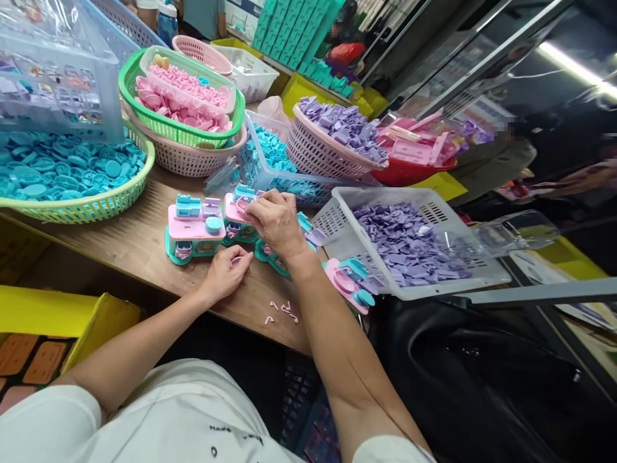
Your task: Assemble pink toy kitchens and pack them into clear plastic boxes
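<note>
Several small pink and teal toy kitchen units stand in a row on the wooden table. The leftmost toy kitchen (195,228) carries a round blue piece and a purple piece on its pink top. Over the second toy kitchen (234,212), my right hand (277,222) pinches a pink oval basin (242,204) at its top. My left hand (226,273) is closed in front of these two units, with a bit of a pink plastic piece (236,260) showing between its fingers. A third unit (272,257) is partly covered by my right hand. Right of my forearm sits another unit (344,283).
Small pink hook-shaped parts (284,310) lie near the table's front edge. Baskets of blue parts (72,164), pink parts (187,96) and purple parts (332,132) line the back. A white basket (347,218) of purple pieces stands right. Other people are partly visible behind.
</note>
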The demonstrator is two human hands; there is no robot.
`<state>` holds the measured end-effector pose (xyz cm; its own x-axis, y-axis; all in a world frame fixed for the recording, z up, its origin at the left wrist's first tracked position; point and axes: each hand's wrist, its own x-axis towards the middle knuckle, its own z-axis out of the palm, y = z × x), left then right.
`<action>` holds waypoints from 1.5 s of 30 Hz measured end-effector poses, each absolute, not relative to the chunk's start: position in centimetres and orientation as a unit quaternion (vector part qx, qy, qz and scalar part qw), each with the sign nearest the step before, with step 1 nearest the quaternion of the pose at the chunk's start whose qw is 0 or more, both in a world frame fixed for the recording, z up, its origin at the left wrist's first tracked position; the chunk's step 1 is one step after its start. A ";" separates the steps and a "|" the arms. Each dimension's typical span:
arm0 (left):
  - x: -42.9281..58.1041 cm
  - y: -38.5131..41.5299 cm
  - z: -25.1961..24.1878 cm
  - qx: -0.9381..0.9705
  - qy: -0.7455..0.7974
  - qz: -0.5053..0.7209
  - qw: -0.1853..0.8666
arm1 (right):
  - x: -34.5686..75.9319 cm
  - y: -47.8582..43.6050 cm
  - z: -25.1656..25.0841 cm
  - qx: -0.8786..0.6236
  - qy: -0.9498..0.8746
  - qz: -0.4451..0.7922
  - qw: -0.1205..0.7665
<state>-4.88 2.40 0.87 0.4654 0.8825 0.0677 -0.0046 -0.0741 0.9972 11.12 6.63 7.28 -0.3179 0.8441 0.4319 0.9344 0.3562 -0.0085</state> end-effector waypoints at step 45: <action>-4.0 3.4 -0.4 0.615 0.388 0.388 0.566 | 13.8 -9.9 1.4 -0.693 -0.675 0.142 0.209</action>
